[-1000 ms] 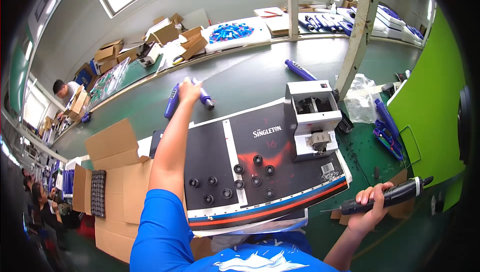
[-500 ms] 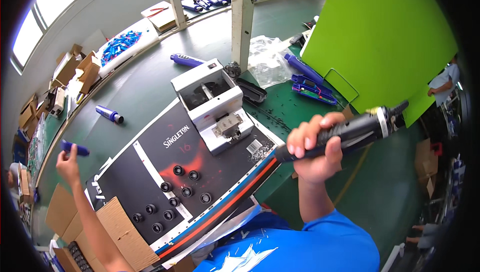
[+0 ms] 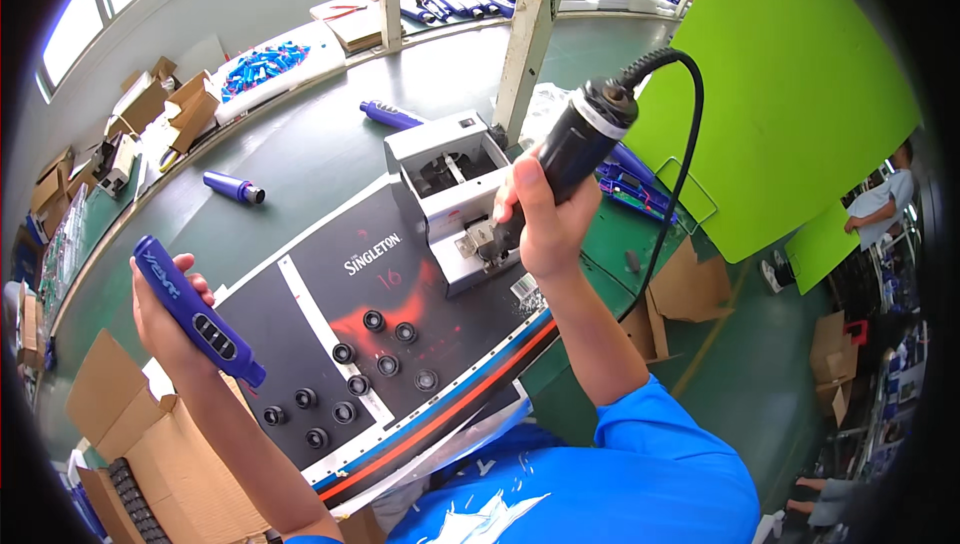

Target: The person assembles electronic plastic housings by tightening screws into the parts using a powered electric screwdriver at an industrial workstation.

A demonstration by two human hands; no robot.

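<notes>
In my left hand [image 3: 160,329] is a blue handheld device housing [image 3: 190,304] with a dark panel of buttons, tilted with its narrow end toward me. My right hand [image 3: 548,219] grips a black corded electric screwdriver [image 3: 583,139], its cable end up. The screwdriver's lower end comes down at the front of a white screw feeder [image 3: 450,199]; whether its tip touches the metal pick-up block [image 3: 480,242] I cannot tell. Several black ring-shaped caps [image 3: 387,365] stand on the dark printed board [image 3: 300,319] between my arms.
A blue tube-shaped housing [image 3: 233,187] lies on the green table at the left, another [image 3: 390,114] behind the feeder. An opened blue unit [image 3: 635,189] lies right of the feeder. The screwdriver's cable [image 3: 690,144] loops down on the right. A post [image 3: 535,34] and cardboard box [image 3: 150,444] stand nearby.
My right hand has moved left and swung the screwdriver from lying sideways to steeply upright at the feeder. My left hand has come nearer with the blue housing, turning its button side into view.
</notes>
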